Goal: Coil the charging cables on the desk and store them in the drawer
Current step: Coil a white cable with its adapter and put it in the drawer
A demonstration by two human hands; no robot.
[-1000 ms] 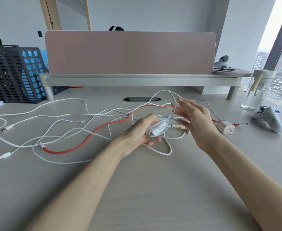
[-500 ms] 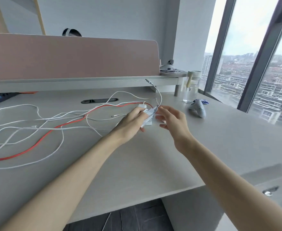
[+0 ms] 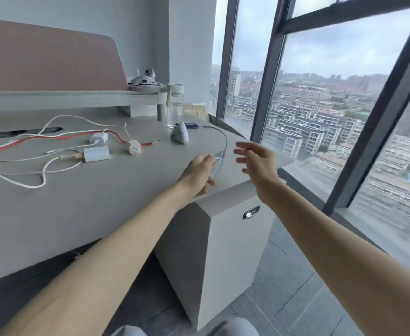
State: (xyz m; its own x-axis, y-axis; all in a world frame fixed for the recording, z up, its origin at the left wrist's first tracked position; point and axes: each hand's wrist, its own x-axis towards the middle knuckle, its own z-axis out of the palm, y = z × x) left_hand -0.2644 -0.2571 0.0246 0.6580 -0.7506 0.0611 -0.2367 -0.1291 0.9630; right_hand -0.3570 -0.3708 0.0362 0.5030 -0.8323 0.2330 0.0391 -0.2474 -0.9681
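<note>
Bare grey desk top (image 3: 107,204) runs along the near edge, room to pass. Further left, a tangle of white and red cables (image 3: 44,167) and a white charger block (image 3: 96,154) crowd it. A grey plush toy (image 3: 180,133) and clear glass bottle (image 3: 175,105) guard the back corner; a thin cable (image 3: 224,139) arcs there from the left hand (image 3: 199,173).

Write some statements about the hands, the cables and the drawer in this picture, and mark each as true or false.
1. The left hand holds a coiled white cable. True.
2. The right hand grips the red cable. False: the right hand is open and holds nothing, and the red cable lies on the desk.
3. A drawer of the drawer unit beside the desk is pulled out. False: its front is closed.
4. A loose white cable lies uncoiled on the desk. True.
</note>
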